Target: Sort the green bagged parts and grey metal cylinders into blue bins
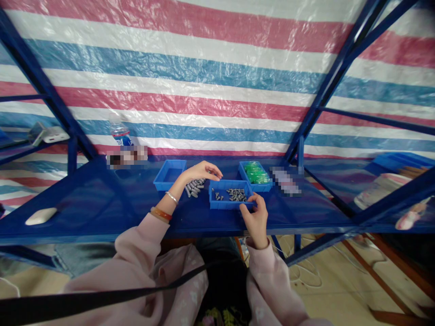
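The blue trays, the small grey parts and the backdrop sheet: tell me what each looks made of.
The blue trays look like moulded plastic: uniform colour, thin straight walls, slight sheen. The small grey parts look like metal, dull grey with small glints, though too small to be sure. The backdrop sheet looks like woven plastic tarpaulin: glossy, crinkled, striped red, white and blue.

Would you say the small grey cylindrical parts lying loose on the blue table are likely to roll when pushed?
Probably: the small grey cylindrical parts look round and smooth, so they may roll or scatter. They seem rigid, likely metal, and light enough singly.
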Demonstrator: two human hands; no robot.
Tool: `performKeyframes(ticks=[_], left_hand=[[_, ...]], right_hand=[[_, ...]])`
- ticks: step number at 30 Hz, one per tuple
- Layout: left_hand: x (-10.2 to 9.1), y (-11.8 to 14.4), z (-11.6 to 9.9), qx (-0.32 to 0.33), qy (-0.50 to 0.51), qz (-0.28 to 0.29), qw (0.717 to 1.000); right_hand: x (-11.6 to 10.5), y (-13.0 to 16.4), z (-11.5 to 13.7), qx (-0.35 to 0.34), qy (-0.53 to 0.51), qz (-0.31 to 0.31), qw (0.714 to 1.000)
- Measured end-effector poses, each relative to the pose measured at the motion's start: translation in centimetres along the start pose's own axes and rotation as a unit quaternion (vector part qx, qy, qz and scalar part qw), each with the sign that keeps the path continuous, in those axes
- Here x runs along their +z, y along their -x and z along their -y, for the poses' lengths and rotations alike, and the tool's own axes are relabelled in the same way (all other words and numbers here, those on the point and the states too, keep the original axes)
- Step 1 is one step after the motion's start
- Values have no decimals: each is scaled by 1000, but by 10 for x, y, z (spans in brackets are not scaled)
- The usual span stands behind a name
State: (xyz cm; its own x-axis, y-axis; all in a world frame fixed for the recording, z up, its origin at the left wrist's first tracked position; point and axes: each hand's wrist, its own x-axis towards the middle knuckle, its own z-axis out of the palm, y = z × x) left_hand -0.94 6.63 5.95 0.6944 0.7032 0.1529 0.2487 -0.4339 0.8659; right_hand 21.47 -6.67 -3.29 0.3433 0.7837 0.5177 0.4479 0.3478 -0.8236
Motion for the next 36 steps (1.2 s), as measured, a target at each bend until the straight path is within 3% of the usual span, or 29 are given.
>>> performKeyframes(ticks=[5, 7, 13, 20, 36], left_hand=[[-3, -4, 13, -10, -119, -138, 983], [-3, -6, 22, -16, -174, -159, 972], [2, -7, 40, -61, -297, -103, 948], [5, -4, 33, -96, -403, -72, 907], [14, -11, 39, -56, -421, -71, 903]], right_hand=[[0, 0, -1, -1, -6, -1, 1000], [0, 0, 0, -2, -5, -1, 1000], [0, 0, 0, -3, -1, -3, 1000], [0, 0, 0, -3, -2, -4, 1000], [1, 0, -2, -7, -5, 0, 1000]])
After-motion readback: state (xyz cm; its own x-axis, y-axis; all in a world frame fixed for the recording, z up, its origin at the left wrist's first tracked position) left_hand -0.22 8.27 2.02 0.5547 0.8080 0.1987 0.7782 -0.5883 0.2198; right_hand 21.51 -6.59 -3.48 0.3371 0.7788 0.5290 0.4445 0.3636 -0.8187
